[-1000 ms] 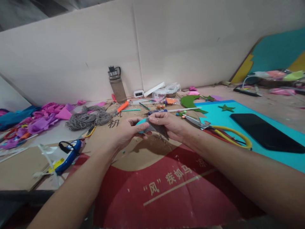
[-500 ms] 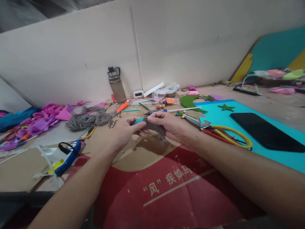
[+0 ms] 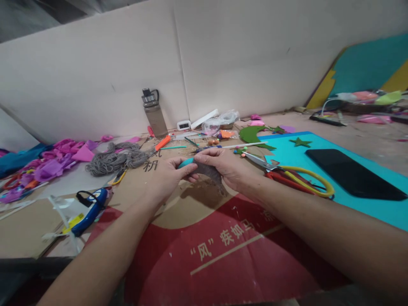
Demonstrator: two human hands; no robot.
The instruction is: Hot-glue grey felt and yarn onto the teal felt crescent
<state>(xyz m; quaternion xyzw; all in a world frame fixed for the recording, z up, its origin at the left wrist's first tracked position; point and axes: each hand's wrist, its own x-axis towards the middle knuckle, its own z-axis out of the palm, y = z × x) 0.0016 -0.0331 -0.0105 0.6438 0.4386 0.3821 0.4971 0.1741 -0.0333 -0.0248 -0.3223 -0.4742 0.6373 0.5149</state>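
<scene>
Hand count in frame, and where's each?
2. The left hand is at the teal end of the piece; the right hand pinches its gray part. Both are above the cardboard. No other hands show.

Dim, flat light, apparently from above; soft dark shadows on cardboard (image 3: 174,219). Wall (image 3: 95,80) greyish, darker upper right. Edges stretched wide-angle; overall soft, fine detail smeared.

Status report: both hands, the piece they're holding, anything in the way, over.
Left hand and right hand gripping turquoise-and-grey piece. Piece held above cardboard. Open scissors lie off right; nothing seen blocking the hands.
</scene>
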